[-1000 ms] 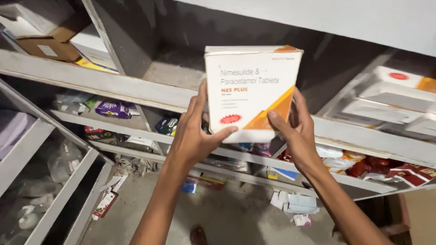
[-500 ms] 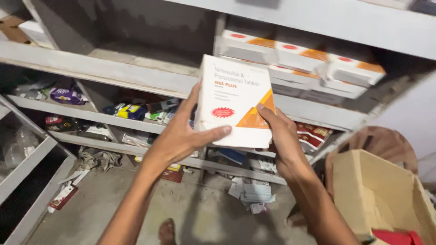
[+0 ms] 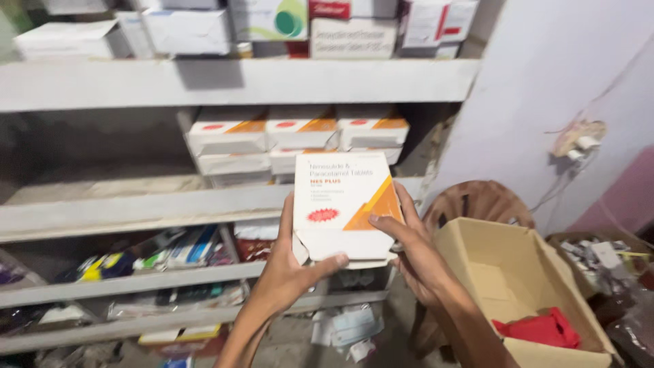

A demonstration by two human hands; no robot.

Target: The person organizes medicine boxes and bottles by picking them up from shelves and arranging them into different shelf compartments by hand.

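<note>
Both hands hold one flat white medicine box (image 3: 344, 208) with an orange triangle on its lower right corner and a red oval mark near the middle. The left hand (image 3: 293, 269) grips the box's lower left edge from behind, fingers curled around it and the thumb pressed across the bottom front. The right hand (image 3: 415, 255) closes on the lower right corner — thumb laid over the orange patch, fingers wrapped behind. The box stands nearly upright, its printed face toward the camera, and a bottom flap hangs slightly loose just above the left thumb.

Directly behind the box and a little above the hands, a stack of matching white-and-orange boxes (image 3: 296, 133) sits on a grey shelf (image 3: 136, 208). Higher up, another shelf (image 3: 238, 82) carries assorted cartons (image 3: 272, 20) in white, green and red. Below and to the left of the left hand, lower shelves hold a jumble of small colourful packets (image 3: 170, 249).

To the right of the right hand, near the forearm, an open cardboard box (image 3: 518, 272) rests on a brown plastic chair (image 3: 477, 201) — something red (image 3: 541, 327) lies inside it. Loose packets (image 3: 344, 327) lie on the floor beneath the hands.
</note>
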